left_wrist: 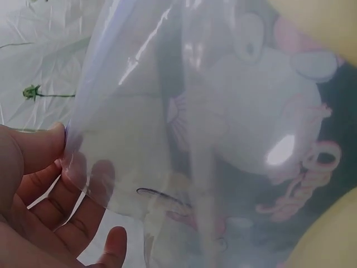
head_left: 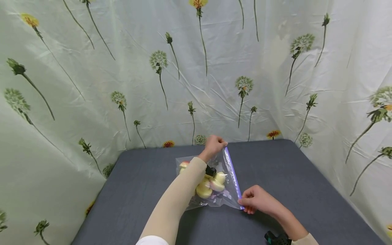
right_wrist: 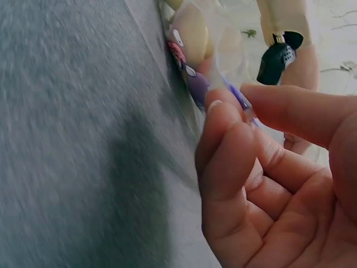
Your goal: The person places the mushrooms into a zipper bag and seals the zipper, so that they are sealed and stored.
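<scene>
A clear zip bag lies on the table with several pale yellow and reddish round fruits inside, apple-like in shape. Its purple zip strip runs along the right side. My left hand reaches over the bag and pinches the strip's far end. At the near end, my right hand pinches the other corner between thumb and fingers. In the left wrist view, printed cartoon figures show on the bag's plastic. The right wrist view shows the purple strip between the fingertips. My left forearm hides part of the bag.
A dark grey cloth covers the table. White curtains printed with dandelions hang behind it and along both sides. Black devices are strapped to the wrists, one of them at the right wrist.
</scene>
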`<move>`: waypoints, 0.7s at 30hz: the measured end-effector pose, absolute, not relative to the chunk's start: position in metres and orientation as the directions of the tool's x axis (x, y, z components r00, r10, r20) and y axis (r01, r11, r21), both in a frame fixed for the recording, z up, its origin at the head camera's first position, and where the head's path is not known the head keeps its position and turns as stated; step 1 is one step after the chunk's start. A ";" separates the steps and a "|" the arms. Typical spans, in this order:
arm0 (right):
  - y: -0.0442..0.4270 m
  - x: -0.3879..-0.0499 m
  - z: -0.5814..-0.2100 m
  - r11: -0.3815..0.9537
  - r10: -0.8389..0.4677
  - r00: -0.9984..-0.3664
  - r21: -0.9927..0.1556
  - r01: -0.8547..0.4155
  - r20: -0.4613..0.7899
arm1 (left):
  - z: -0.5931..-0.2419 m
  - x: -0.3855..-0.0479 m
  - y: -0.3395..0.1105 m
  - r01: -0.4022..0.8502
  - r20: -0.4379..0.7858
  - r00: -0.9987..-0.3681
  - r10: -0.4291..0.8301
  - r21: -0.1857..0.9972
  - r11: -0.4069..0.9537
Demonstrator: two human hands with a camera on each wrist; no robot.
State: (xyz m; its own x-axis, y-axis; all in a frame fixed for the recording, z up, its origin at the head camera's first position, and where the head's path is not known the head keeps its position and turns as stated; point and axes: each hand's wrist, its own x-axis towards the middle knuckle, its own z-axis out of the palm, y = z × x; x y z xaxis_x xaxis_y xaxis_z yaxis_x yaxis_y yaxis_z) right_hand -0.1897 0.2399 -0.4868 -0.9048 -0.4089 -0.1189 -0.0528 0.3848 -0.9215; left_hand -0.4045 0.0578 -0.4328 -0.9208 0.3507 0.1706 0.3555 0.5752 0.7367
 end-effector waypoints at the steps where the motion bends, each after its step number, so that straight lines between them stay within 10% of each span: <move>1: 0.242 -0.189 -0.486 0.391 -0.412 -0.903 -0.919 -0.052 -0.124 | -0.433 -0.404 0.059 0.353 0.166 -0.921 0.352 0.736 0.577; 21: 0.253 -0.181 -0.486 0.433 -0.390 -0.903 -0.902 -0.005 -0.182 | -0.431 -0.399 0.047 0.345 0.149 -0.912 0.382 0.785 0.515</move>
